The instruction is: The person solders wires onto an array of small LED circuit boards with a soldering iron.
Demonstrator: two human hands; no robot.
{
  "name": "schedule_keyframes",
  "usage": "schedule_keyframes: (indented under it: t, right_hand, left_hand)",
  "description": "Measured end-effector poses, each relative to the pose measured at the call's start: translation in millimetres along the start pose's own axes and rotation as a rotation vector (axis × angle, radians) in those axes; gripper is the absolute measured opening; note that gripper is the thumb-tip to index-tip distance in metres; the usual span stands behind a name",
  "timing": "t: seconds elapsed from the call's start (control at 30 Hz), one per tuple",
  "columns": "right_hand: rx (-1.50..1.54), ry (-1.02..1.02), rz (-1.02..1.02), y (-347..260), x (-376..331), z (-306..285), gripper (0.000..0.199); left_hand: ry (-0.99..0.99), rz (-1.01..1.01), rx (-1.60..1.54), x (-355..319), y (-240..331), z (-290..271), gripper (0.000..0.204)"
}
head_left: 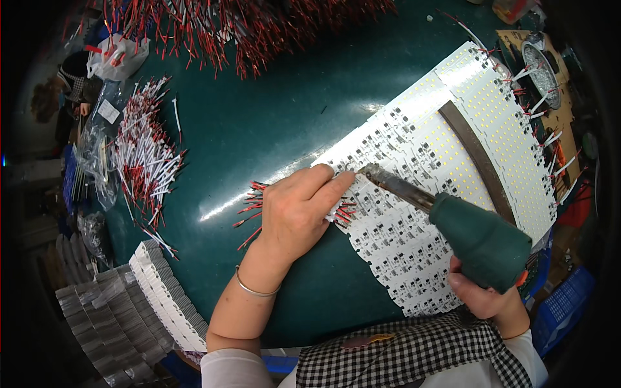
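Observation:
A large white panel of LED circuit boards (381,242) lies slanted on the green table, with rows of small black parts and yellow LEDs. My left hand (291,210) is closed round a bundle of short red and white wires (251,208), their ends sticking out on both sides. Its thumb and index finger reach the panel's upper left edge. From the right, my right hand (482,299) grips a green soldering gun (482,239). The gun's metal tip (370,171) is at the boards, just beside my left fingertips. Whether tip and board touch, I cannot tell.
A dark curved bar (477,158) rests across the panel. Wires stick out along its right edge, near a metal dish (541,74). A wire heap (145,152) lies at left, more red wires (259,29) at the back. Stacked board strips (168,294) stand front left.

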State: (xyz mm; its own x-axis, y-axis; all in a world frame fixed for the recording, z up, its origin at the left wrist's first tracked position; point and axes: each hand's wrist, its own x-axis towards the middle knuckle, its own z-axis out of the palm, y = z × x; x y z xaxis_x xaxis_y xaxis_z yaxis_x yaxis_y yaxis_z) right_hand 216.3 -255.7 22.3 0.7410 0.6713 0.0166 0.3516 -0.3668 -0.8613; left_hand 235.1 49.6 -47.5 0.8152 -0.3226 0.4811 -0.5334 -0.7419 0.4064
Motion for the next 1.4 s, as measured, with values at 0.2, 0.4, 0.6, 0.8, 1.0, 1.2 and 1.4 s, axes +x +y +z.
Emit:
schedule_keyframes:
  t: [0.2,0.4,0.6,0.8,1.0,1.2,1.4]
  right_hand:
    - [0.589,0.501,0.528,-23,-12,6,0.066]
    - [0.503,0.691,0.496,-33,-22,-12,0.07]
    - [0.298,0.666,0.15,-19,-45,-48,0.069]
    - [0.652,0.67,0.425,-27,-6,-8,0.075]
    - [0.659,0.496,0.536,-20,-5,-8,0.066]
    - [0.639,0.455,0.533,-12,-9,-8,0.066]
    - [0.64,0.418,0.495,-8,-11,-6,0.067]
  left_hand:
    - [-0.013,0.002,0.027,1,2,1,0.037]
    - [-0.043,-0.066,-0.032,1,6,-8,0.048]
    - [0.218,-0.277,0.051,14,13,-23,0.033]
    - [0.191,-0.341,-0.129,16,16,-12,0.015]
    - [0.072,-0.193,0.039,21,22,-4,0.032]
    - [0.042,-0.134,0.151,22,24,-1,0.038]
    - [0.041,-0.12,0.13,15,23,1,0.045]
